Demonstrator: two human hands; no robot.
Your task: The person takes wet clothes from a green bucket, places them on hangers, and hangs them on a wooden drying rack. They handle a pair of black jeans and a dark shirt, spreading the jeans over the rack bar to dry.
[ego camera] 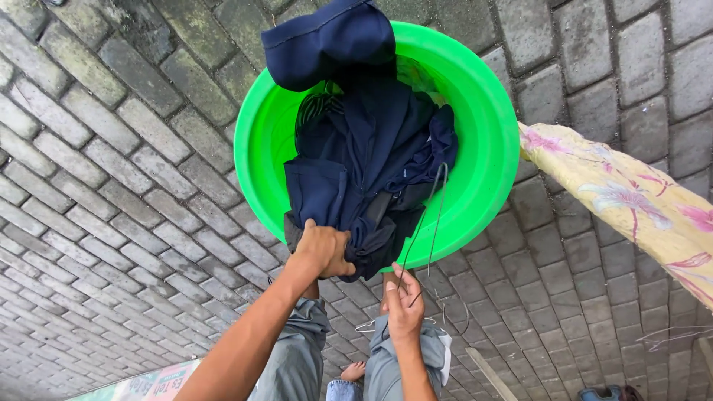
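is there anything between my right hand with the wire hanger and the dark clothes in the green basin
Nothing visible blocks it. The right hand holds a thin wire hanger that already reaches up over the navy clothes in the green basin. The left hand grips the same heap at the near rim, beside that path, not across it.

outdoor home yard | brick paving (111, 186) | green laundry tub (490, 148)

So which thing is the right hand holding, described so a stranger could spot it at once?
Start at the green basin on the paved ground, heaped with navy clothes. At its near rim the right hand pinches a thin dark wire hanger that rises over the clothes. It is the only bare, stiff wire loop there; the left hand grips soft cloth.
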